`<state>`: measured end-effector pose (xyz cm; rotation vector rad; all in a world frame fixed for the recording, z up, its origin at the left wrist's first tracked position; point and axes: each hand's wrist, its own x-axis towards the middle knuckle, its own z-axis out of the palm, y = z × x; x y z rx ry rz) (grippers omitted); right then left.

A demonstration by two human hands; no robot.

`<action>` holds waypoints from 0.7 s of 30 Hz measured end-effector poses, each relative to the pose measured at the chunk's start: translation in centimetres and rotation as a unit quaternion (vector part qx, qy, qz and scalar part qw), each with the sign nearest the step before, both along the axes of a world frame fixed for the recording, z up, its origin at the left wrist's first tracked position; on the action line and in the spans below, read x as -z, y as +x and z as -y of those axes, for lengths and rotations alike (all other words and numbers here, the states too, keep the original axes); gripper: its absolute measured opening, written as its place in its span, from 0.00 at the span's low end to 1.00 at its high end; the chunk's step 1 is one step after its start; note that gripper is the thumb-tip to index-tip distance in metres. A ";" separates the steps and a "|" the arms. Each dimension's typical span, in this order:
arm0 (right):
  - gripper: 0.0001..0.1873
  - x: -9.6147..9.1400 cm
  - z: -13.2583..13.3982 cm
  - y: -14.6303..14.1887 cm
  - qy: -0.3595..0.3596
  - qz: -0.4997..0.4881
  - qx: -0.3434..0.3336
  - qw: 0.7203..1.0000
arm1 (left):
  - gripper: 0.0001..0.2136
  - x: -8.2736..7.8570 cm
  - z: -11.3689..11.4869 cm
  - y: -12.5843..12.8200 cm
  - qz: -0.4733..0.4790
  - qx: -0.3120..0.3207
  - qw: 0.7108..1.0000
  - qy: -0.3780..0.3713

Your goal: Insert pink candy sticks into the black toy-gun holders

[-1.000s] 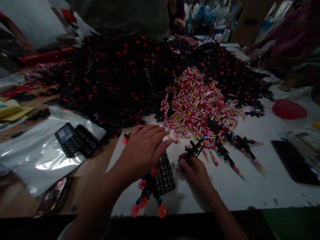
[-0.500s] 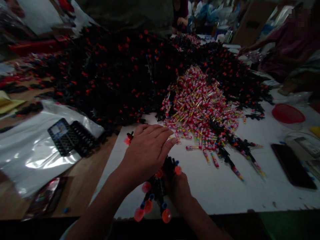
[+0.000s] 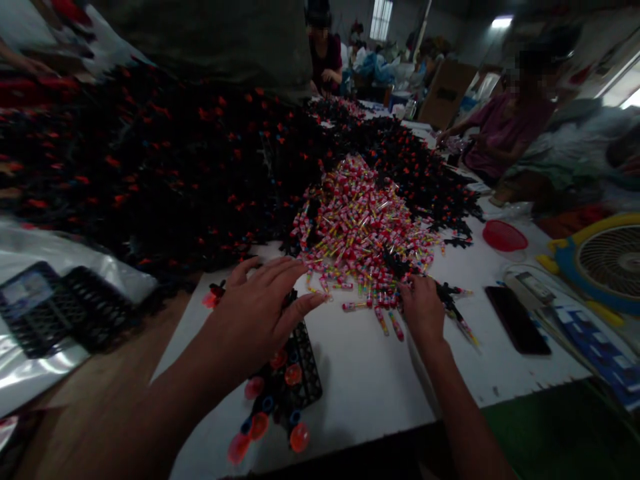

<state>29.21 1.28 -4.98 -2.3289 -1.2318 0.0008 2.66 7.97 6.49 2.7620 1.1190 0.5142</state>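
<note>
My left hand [image 3: 255, 313] lies flat with fingers stretched out over a black plastic grid tray [image 3: 295, 367] that holds black toy pieces with orange suction cups [image 3: 260, 427]. My right hand [image 3: 423, 310] reaches into the near edge of a heap of small pink and yellow candy tubes [image 3: 363, 227]. Its fingers are curled down among the tubes and black toy parts; what they grip is hidden. A huge pile of black toy parts with red tips [image 3: 165, 167] covers the table behind.
A white table [image 3: 370, 387] ends close in front of me. On the right lie a dark phone [image 3: 517, 320], a red bowl [image 3: 503, 237] and a fan [image 3: 607, 260]. Black trays on clear plastic [image 3: 55, 310] sit left. Other people [image 3: 505, 120] work across the table.
My right hand moved from beside the grid tray out to the candy tubes. The camera tilted up and right. My left hand stayed over the tray.
</note>
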 end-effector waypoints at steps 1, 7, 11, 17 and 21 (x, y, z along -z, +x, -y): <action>0.13 -0.1 -0.6 1.2 -0.029 0.031 0.007 0.999 | 0.29 -0.2 0.4 0.0 -0.002 -0.008 1.000 0.013; 0.10 -0.1 -0.8 1.0 0.000 -0.005 -0.026 1.000 | 0.30 -0.4 2.3 0.4 -0.066 -0.045 0.997 0.017; 0.16 0.2 1.2 -3.4 0.073 -0.311 -0.113 0.941 | 0.28 0.0 2.2 0.7 -0.081 -0.040 0.996 -0.011; 0.14 2.0 0.3 -11.7 0.084 -0.527 -0.220 0.817 | 0.28 0.0 1.8 1.8 -0.089 -0.023 0.996 -0.017; 0.13 2.9 -1.7 -13.6 0.095 -0.448 -0.264 0.849 | 0.29 0.1 1.7 2.2 -0.091 -0.030 0.995 -0.017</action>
